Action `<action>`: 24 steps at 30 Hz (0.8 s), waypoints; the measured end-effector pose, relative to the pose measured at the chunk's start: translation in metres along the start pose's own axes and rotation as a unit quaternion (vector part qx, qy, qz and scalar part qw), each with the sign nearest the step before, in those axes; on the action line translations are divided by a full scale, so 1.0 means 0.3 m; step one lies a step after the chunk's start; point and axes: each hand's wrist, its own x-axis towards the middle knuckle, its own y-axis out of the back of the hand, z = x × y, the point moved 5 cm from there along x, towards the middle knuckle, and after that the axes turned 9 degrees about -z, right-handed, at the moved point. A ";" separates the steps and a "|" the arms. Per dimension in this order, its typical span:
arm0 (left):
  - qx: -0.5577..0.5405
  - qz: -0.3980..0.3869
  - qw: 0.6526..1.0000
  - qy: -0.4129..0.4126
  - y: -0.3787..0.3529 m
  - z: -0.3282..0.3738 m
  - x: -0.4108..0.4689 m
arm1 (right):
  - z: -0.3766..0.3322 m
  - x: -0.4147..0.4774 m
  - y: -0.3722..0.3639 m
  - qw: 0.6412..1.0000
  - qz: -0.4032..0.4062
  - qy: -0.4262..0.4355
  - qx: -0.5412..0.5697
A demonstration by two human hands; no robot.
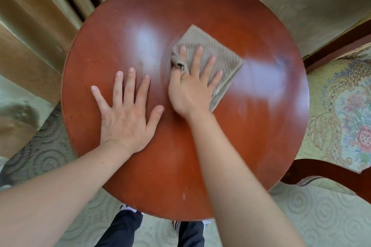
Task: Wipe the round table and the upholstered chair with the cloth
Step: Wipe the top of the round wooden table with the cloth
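A round reddish-brown wooden table fills the middle of the head view. A folded beige ribbed cloth lies on its top, right of centre. My right hand presses down on the cloth's near left part, fingers spread over it, thumb tucked into a bunched fold. My left hand lies flat on the bare tabletop just left of it, fingers apart, holding nothing. The upholstered chair, with a floral seat and dark wooden frame, stands at the table's right side.
Gold-brown curtains hang at the back left, close to the table's edge. A beige wall runs behind the table. Patterned pale carpet covers the floor. My legs and shoes show under the table's near edge.
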 end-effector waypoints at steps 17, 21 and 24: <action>0.000 0.024 1.000 0.004 -0.012 0.000 -0.008 | 0.325 -0.385 -0.031 0.994 0.070 -0.043 -0.078; 0.002 0.019 1.000 0.001 -0.010 -0.003 -0.004 | 0.222 -0.569 -0.215 0.995 0.030 0.000 -0.090; 0.000 0.020 1.000 0.000 -0.011 -0.006 -0.002 | 0.164 -0.579 -0.256 0.994 0.018 0.005 -0.105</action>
